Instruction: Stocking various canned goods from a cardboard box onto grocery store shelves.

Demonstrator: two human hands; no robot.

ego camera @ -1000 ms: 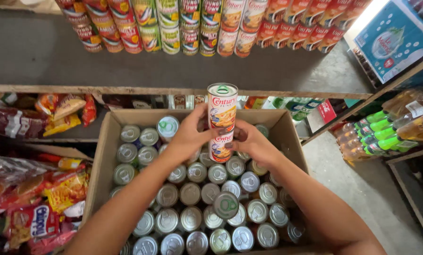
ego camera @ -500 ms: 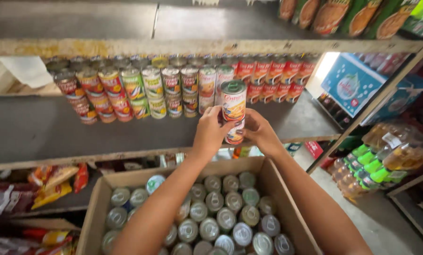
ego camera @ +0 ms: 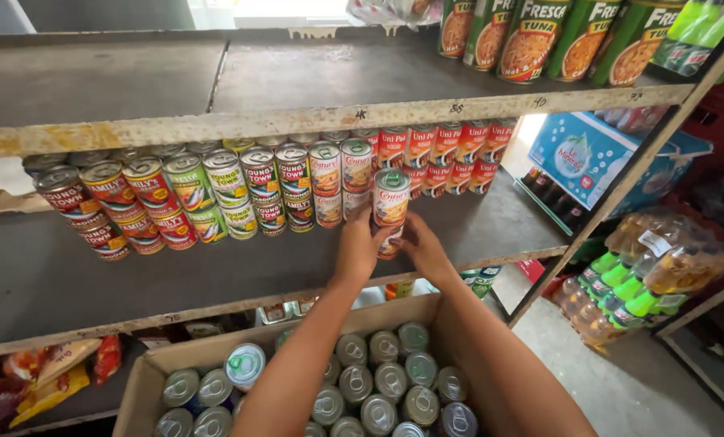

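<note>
A grey, scuffed metal store shelf [ego camera: 135, 267] spans the frame, its middle board carrying rows of upright printed tins stacked two high along the back edge. Below it sits an open brown cardboard box [ego camera: 148, 368] packed with silver-topped round tins [ego camera: 386, 380]; about twenty lids show, with more cut off by the lower edge of the frame and hidden by the arms.

Both of the person's bare hands close around a stack of two orange-and-white labelled tins [ego camera: 391, 206], one on top of the other, standing upright at the front of the row, near the middle of the shelf board and just right of the stacked pairs behind. The left hand [ego camera: 360, 249] wraps the lower tin from the left, fingers curled partway and pressed to its side. The right hand [ego camera: 423, 247] cups the same lower tin from the right, fingers spread loosely against it. The upper tin, with a green ring-pull lid, stands free above both hands.

On the top board, at the right corner, four tall green tins [ego camera: 556, 36] stand in a row. Green-capped drink bottles [ego camera: 645, 283] lie wrapped on a rack at the right.
</note>
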